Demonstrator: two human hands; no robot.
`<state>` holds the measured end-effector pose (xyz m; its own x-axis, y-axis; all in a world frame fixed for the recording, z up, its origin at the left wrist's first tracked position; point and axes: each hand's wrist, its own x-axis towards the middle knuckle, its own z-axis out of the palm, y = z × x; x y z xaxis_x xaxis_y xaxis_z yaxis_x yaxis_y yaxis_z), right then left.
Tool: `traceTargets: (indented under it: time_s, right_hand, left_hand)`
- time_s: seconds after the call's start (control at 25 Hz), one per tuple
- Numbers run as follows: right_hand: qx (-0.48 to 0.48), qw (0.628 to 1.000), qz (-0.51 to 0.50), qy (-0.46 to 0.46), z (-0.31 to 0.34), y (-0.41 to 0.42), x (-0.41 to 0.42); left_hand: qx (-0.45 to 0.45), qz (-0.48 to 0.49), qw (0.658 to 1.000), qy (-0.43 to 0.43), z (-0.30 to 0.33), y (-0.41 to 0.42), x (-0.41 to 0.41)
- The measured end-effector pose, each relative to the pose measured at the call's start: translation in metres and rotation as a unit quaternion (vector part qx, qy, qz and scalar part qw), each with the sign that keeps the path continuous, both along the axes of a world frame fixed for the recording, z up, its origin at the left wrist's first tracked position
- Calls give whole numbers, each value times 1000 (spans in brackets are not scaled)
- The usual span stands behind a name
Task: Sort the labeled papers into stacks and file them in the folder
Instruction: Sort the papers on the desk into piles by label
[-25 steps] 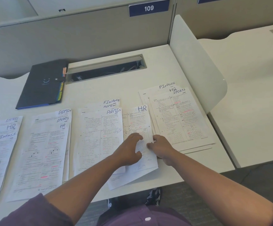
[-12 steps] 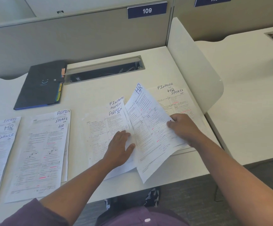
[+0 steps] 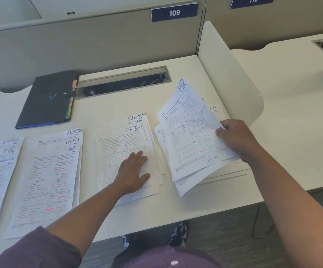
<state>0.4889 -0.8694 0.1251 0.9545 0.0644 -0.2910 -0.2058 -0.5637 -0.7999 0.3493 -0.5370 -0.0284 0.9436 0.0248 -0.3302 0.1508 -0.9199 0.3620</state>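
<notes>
Paper sorting underway: my right hand (image 3: 234,140) pinches HR sheets (image 3: 191,136) at 3 o'clock; left hand (image 3: 133,171) flat, fingers together on ADMIN pile (image 3: 118,147). Next: find the HR stack.

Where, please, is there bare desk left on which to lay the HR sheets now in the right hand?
A bare band of desk runs between the folder, the cable slot and the paper tops. The right rear corner by the divider is bare too. The front is crowded: four piles side by side, the left hand flat on the ADMIN pile, and the right hand holding the HR sheets.
</notes>
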Motion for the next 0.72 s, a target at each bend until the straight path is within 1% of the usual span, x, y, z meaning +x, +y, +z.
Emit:
traceTargets:
  time_s: [0.08,0.2,0.24,0.28,0.32,0.36,0.4,0.44,0.48,0.52,0.56,0.64,0.72]
  right_hand:
    - [18,1000,-11,-3,1,-2,2]
    - [84,996,-20,26,-2,0,1]
    - [112,993,-23,39,-4,3,0]
    - [138,989,-24,53,-6,5,-2]
    - [161,984,-25,66,-9,9,-5]
    - [181,980,-26,81,-14,14,-9]
    - [198,975,-27,96,-20,20,-13]
    - [214,970,-27,113,-28,26,-19]
    - [227,965,-23,132,-37,34,-26]
    - [237,959,-17,152,-46,42,-33]
    - [241,955,-7,172,-54,50,-40]
    - [237,949,16,206,-68,62,-52]
    - [203,956,32,211,-79,70,-59]
  left_hand:
    - [-9,-2,1000,8,4,5,4]
    - [-29,3,999,19,13,9,10]
    - [-54,20,998,4,16,8,11]
    - [-105,57,993,-18,21,6,12]
    - [-185,122,974,-40,29,3,11]
    - [-292,202,933,-53,38,0,11]
    - [-405,279,869,-55,47,-3,11]
    - [-492,337,801,-42,53,-2,12]
    - [-543,372,752,-31,57,1,10]
    - [-559,391,731,-27,60,5,8]
    - [-554,401,729,-30,61,9,5]
    - [-526,428,734,-39,59,19,-3]
    - [-495,457,739,-37,55,31,-10]
